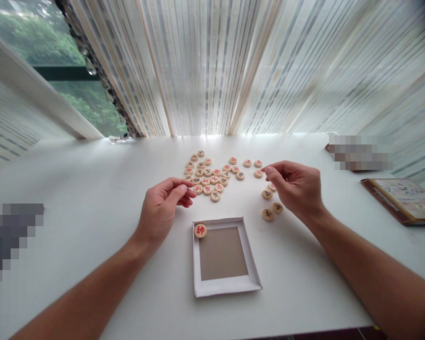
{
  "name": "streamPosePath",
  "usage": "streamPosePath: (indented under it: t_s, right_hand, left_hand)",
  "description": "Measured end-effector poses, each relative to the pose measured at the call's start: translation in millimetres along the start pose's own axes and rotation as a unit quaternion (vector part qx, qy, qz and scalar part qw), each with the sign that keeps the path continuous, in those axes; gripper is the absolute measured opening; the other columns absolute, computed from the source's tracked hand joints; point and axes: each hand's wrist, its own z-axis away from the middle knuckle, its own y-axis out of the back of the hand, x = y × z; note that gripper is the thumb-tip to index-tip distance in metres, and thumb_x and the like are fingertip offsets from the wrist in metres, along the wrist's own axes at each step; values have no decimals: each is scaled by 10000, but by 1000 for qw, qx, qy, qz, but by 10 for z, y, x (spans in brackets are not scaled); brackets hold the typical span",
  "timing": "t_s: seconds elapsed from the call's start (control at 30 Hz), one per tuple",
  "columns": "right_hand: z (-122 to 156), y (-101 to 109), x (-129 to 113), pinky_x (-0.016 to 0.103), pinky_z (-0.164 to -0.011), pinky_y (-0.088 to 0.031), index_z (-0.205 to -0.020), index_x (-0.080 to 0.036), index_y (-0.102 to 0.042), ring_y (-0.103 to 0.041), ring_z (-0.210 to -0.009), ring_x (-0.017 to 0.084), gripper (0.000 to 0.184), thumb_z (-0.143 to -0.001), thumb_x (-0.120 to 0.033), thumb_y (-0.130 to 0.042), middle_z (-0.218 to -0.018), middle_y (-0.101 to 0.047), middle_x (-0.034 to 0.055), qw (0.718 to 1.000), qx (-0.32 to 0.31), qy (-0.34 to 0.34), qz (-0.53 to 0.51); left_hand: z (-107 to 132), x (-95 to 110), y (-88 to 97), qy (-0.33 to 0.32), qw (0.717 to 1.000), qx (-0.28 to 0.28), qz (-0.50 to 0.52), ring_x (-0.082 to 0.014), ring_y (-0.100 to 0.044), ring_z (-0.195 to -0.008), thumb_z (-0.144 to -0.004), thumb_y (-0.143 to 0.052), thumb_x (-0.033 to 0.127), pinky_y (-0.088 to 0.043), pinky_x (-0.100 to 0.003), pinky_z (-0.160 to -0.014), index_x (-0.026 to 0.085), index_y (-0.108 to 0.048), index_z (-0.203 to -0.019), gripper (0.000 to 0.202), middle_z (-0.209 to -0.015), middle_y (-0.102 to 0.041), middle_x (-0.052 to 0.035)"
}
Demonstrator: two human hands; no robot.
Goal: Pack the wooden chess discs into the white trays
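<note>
My left hand (166,200) hovers left of a cluster of round wooden Chinese chess pieces (207,190). Its fingers are loosely bent and slightly apart, with nothing visible in them. My right hand (295,186) is closed, thumb and index tips almost together beside a red-marked piece (258,174). Whether they grip anything is hidden. Below that hand lie several other pieces (267,214), one partly covered by it. Nearer to me is a shallow white box tray (230,286) with a grey-brown bottom. One larger piece with a red character (200,230) sits at its far left corner.
Everything stands on a white table (127,302). At the right lies a brown-edged picture box (398,200), with a blurred-out object (361,153) behind it. Another blurred dark object (9,236) is at the left edge. Striped curtains (205,66) hang behind the table.
</note>
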Motion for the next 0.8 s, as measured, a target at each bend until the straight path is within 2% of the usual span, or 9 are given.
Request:
streamPosePath:
  t_s: [0.8]
  right_hand:
    - [12, -19, -5, 282, -518, -393, -788, -175, -795, -508, -523, 137, 197, -909, -312, -723, -597, -662, 9, 1000, -12, -2, 13]
  left_hand:
    - [-1, -30, -7, -3, 1000, -15, -9, -158, -679, -673, -892, -730, 302, -568, -300, -699, 139, -797, -933, 181, -768, -789, -47]
